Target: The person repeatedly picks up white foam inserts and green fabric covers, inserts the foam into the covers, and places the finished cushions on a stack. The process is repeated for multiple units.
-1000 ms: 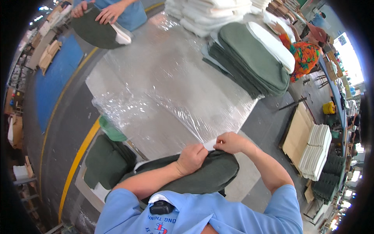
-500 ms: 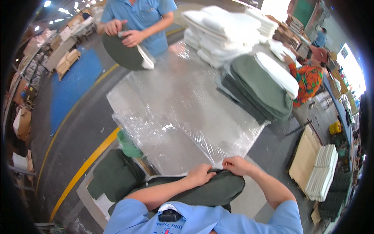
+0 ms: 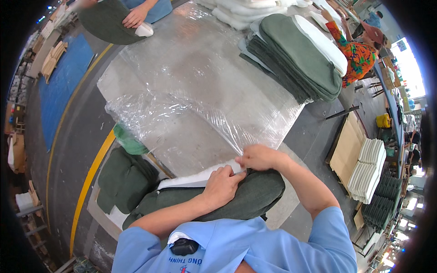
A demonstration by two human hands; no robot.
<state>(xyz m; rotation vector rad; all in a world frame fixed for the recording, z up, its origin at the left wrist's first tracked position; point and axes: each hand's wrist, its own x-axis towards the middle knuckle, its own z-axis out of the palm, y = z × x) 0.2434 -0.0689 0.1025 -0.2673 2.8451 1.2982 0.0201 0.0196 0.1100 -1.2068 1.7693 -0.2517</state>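
A dark green cushion cover [image 3: 255, 195] lies across the near side of the table against my body, with a strip of white padding [image 3: 189, 179] showing along its far edge. My left hand [image 3: 222, 187] presses on the cover's upper edge, its fingers closed together there. Just to its right, my right hand [image 3: 258, 158] pinches the same edge where the white padding ends. The fingertips of both hands almost meet, and what exactly they grip between them is partly hidden.
Plastic film covers the table [image 3: 195, 86]. Stacked green covers [image 3: 300, 54] stand at its far right, behind them white pads [image 3: 246, 13]. More folded green covers [image 3: 123, 177] sit at near left. Across the table, a co-worker's hand [image 3: 135, 17] holds a green cover [image 3: 102, 22].
My view has tilted nearer. The left hand has shifted left and down along the cover, and more white padding shows beside it. The co-worker's cover now sits at the upper edge.
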